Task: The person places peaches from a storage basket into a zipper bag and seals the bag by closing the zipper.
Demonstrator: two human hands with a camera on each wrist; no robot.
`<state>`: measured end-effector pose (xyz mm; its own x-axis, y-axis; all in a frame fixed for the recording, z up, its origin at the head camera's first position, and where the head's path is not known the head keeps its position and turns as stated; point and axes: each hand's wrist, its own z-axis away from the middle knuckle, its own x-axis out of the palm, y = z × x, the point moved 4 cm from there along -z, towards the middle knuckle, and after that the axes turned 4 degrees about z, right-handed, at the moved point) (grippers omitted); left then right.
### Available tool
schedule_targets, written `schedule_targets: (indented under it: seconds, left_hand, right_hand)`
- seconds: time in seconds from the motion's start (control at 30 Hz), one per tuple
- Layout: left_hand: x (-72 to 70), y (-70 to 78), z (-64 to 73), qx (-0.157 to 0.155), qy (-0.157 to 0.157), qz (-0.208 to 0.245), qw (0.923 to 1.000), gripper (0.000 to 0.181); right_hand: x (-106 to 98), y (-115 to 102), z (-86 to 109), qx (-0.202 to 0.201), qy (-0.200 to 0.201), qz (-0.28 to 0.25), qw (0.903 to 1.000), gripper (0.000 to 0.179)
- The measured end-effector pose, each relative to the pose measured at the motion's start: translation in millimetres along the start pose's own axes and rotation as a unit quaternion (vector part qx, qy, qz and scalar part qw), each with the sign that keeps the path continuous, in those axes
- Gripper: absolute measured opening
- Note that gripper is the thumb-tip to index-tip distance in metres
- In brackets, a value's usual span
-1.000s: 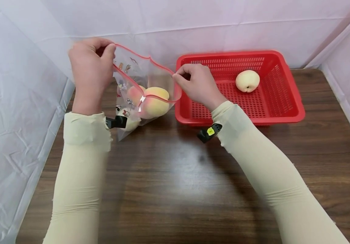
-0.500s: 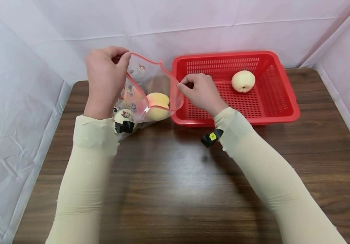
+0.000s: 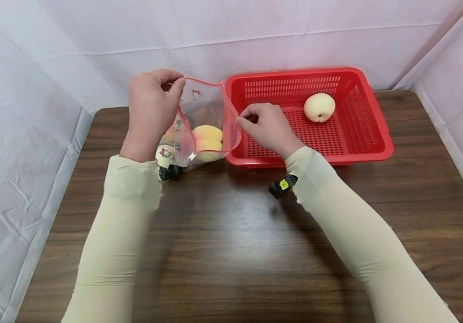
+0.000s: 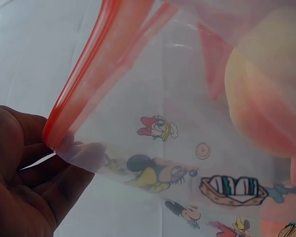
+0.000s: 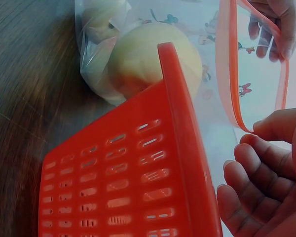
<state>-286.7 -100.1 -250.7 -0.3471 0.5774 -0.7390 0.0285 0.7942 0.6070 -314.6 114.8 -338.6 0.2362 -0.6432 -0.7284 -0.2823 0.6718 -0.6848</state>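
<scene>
Between both hands a clear zip bag [image 3: 205,105] with a red zip rim and cartoon prints is held with its mouth apart. My left hand [image 3: 152,112] pinches the rim's left corner, also seen in the left wrist view. On the opposite side, my right hand [image 3: 269,130] pinches the rim between thumb and forefinger, beside the basket's left end. Inside the bag lie several peaches; a yellow-pink peach [image 3: 208,139] shows through the mouth, and a paler one [image 3: 166,154] sits lower left, partly behind the wrist camera. A white zip slider [image 3: 192,156] hangs at the near rim.
A red plastic basket [image 3: 382,130] stands right of the bag, holding one pale peach [image 3: 319,107]. Its left wall is close against the bag. White cloth walls [image 3: 255,40] enclose the brown wooden table [image 3: 231,260] at the back and sides.
My left hand has moved right and slightly nearer, bringing the bag's left rim closer to my right hand. The right hand has come down slightly, still pinching the rim.
</scene>
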Motion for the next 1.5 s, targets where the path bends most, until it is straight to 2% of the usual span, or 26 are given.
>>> schedule_targets:
  seconds: [0.33, 0.8, 1.27, 1.5]
  left_hand:
    - [0.5, 0.4, -0.1, -0.005, -0.006, -0.003, 1.0, 0.031]
    - [1.7, 0.6, -0.4, 0.0, -0.004, 0.001, 1.0, 0.03]
    - [5.4, 0.9, 0.9, 0.005, -0.011, 0.001, 0.9999, 0.032]
    - [8.4, -0.3, 4.4, 0.019, -0.012, 0.015, 0.9996, 0.03]
  right_hand:
    - [-10, 5, 2.8, 0.0, 0.016, 0.016, 0.9997, 0.024]
    - [-31, 18, 2.4, -0.007, 0.058, 0.022, 0.998, 0.025]
    - [-64, 29, 1.0, 0.053, 0.09, 0.024, 0.9943, 0.031]
    - [-75, 46, -3.8, 0.093, 0.107, 0.004, 0.99, 0.033]
